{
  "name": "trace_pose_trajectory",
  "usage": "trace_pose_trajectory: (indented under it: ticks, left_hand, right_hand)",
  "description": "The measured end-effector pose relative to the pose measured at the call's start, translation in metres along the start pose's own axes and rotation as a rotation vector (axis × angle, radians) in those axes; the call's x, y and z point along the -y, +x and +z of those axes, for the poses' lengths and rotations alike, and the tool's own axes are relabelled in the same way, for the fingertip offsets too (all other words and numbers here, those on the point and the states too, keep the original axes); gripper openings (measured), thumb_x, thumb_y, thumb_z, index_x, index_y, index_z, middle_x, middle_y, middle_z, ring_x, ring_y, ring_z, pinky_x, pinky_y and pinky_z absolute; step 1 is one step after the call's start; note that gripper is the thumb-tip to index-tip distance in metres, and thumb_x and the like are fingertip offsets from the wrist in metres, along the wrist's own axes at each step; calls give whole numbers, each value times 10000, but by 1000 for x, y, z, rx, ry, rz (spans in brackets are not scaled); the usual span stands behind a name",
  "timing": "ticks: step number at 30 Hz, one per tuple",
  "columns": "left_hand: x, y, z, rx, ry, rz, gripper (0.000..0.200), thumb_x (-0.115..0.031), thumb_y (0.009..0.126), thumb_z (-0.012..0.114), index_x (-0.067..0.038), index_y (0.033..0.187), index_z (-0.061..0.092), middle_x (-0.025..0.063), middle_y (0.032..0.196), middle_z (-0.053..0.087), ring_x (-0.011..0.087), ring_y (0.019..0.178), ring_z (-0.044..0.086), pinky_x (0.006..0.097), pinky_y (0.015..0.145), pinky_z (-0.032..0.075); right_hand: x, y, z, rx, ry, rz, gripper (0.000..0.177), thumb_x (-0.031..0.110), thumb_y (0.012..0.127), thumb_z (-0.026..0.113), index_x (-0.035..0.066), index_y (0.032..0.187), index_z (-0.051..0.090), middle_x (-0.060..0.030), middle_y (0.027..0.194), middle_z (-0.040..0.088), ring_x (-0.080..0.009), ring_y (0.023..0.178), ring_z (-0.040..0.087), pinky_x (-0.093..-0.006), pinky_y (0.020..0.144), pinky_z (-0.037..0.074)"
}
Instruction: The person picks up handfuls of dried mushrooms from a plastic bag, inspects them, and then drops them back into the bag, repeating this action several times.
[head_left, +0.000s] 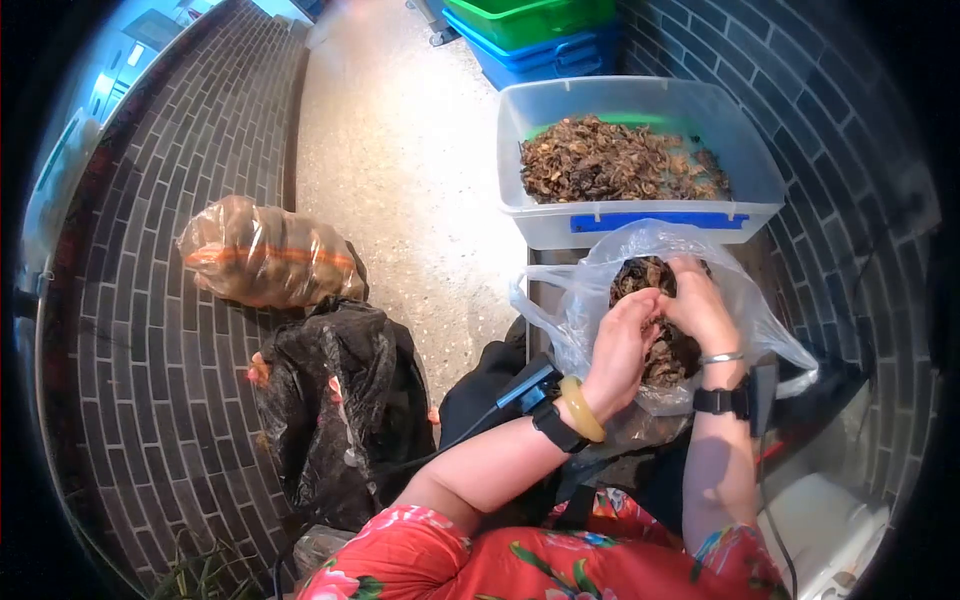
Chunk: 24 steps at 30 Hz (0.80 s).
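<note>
A clear plastic bag (585,300) stands open in front of me, with dark brown, crinkled dried pieces (672,362) inside. My left hand (628,338) is over the bag's mouth, its fingers pressed together in a pinch. Close against it, my right hand (700,308) reaches in from the right with its fingers bent down among the pieces. The two hands meet at the fingertips. Whatever lies between them is hidden or too small to name.
Behind the bag stands a translucent plastic bin (640,232) part-filled with similar brown pieces (610,160). Green and blue tubs (560,58) are stacked beyond. On the left lie a filled clear bag (270,255) and a black plastic bag (345,400), near a brick-patterned surface (150,300).
</note>
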<state>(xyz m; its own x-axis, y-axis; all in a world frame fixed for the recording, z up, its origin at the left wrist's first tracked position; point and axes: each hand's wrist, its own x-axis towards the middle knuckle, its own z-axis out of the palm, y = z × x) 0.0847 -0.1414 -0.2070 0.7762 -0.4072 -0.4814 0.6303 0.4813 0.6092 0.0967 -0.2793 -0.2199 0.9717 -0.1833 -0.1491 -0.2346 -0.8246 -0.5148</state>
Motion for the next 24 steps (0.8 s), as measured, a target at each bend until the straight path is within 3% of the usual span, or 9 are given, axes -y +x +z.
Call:
trace_pose_trajectory:
  ticks: [5,8,11,14,16,18,21,23,24]
  left_hand:
    - [-10,18,-13,-29,86,111,301,-171,889,473,-3,1136,510,44,1061,544,113,958,490,242,804,385]
    - [-12,23,-11,-105,104,147,313,-161,884,470,10,1145,501,44,1096,522,111,999,463,238,829,363]
    - [-5,33,-15,-38,148,280,269,-131,887,432,13,1098,517,44,1077,522,113,992,459,240,842,354]
    - [-4,37,-20,-13,154,275,220,-127,892,414,-5,1029,535,31,1033,521,109,963,461,246,844,353]
    - [-6,39,-20,-4,118,250,204,-130,892,412,-13,1003,536,24,1011,520,108,950,461,245,845,351]
    - [-8,37,-19,3,83,217,190,-133,892,411,-20,977,537,17,990,519,107,937,460,245,846,349]
    - [-10,32,-16,23,104,220,211,-141,888,415,-18,1007,538,21,1005,525,107,949,458,239,853,344]
    - [-7,33,-14,-14,106,227,233,-153,887,420,-14,1034,537,21,1029,529,107,967,455,236,862,340]
    - [-6,34,-15,-16,104,232,233,-153,887,420,-14,1034,537,21,1029,529,107,967,455,236,862,340]
  right_hand:
    - [11,1,10,37,-61,-37,667,185,662,718,31,1247,437,-213,1237,451,-364,1159,412,-391,964,359]
    - [18,3,29,26,-255,-72,708,223,641,736,62,1259,428,-216,1186,470,-377,1128,418,-399,927,375]
    - [16,7,30,15,-232,-87,584,230,649,723,56,1163,508,-195,1103,533,-353,1063,474,-392,895,396]
    - [8,6,26,17,-133,-117,430,212,661,708,39,1030,575,-173,976,595,-332,974,533,-384,854,420]
    - [17,3,9,162,-39,141,403,216,673,702,34,1010,578,-171,963,603,-332,944,552,-384,830,431]
    - [13,3,12,67,-134,151,426,221,665,714,46,1031,582,-170,939,614,-328,914,574,-379,819,437]
    - [9,5,18,192,-151,109,551,240,645,733,82,1137,540,-186,1085,565,-335,1023,532,-388,871,422]
    - [2,3,39,-17,-463,33,687,237,626,752,128,1240,463,-203,1252,445,-373,1124,450,-410,926,394]
    - [3,5,38,-17,-464,27,687,237,626,752,128,1240,463,-203,1252,445,-373,1124,450,-410,926,394]
